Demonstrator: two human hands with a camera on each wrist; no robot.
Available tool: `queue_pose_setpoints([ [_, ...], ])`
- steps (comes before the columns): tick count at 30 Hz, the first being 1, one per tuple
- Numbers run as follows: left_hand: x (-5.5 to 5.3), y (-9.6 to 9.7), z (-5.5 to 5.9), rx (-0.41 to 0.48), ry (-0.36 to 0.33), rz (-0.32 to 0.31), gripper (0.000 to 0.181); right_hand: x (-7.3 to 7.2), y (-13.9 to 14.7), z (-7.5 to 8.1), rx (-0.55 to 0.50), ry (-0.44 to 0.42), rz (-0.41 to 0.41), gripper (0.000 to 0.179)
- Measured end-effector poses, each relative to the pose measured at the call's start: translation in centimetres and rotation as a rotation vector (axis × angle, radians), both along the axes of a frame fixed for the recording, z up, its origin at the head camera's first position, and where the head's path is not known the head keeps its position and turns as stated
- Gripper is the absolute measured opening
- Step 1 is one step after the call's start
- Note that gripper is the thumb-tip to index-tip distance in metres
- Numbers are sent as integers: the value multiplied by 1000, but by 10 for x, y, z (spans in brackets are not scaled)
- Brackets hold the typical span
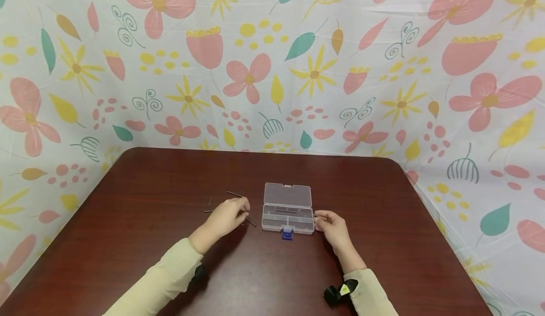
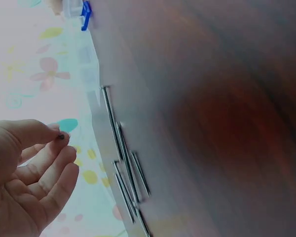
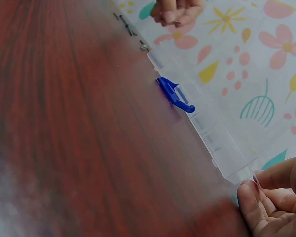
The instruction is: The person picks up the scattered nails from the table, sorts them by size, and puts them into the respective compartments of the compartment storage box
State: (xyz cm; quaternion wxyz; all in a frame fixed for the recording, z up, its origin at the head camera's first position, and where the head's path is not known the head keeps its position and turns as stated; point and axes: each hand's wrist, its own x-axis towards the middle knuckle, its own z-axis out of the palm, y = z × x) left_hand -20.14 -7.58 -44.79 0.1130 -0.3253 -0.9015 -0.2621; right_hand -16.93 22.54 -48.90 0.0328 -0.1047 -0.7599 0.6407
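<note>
A clear plastic box (image 1: 287,220) lies on the table with its lid (image 1: 287,196) raised and its blue latch (image 1: 287,233) toward me. My right hand (image 1: 333,228) pinches the box's right end between thumb and finger, as the right wrist view also shows. Left of the box, my left hand (image 1: 227,215) is above the table. A small nail (image 2: 61,137) is pinched in its fingertips, only the dark head showing. Several loose steel nails (image 2: 126,160) lie below that hand. One long thin nail (image 1: 286,210) seems to lie in the box's back compartment.
The dark red-brown wooden table (image 1: 272,278) has rounded far corners. A floral cloth (image 1: 272,70) hangs behind it and along both sides. A black wrist camera (image 1: 335,294) sits under the right sleeve.
</note>
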Motion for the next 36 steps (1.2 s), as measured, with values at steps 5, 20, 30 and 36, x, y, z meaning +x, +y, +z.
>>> queue_pose_setpoints([
  [5,-2,14,1,11,-17,4,11,1,-1,0,7,4,-2,27],
  [20,-5,51,-7,12,-48,-133,14,1,-1,1,14,5,-8,27],
  [30,-5,62,-7,-22,-48,-140,12,0,-3,2,-2,-3,-10,27],
  [36,-5,62,-5,-37,-56,-130,8,0,-2,3,-10,-4,-9,27],
])
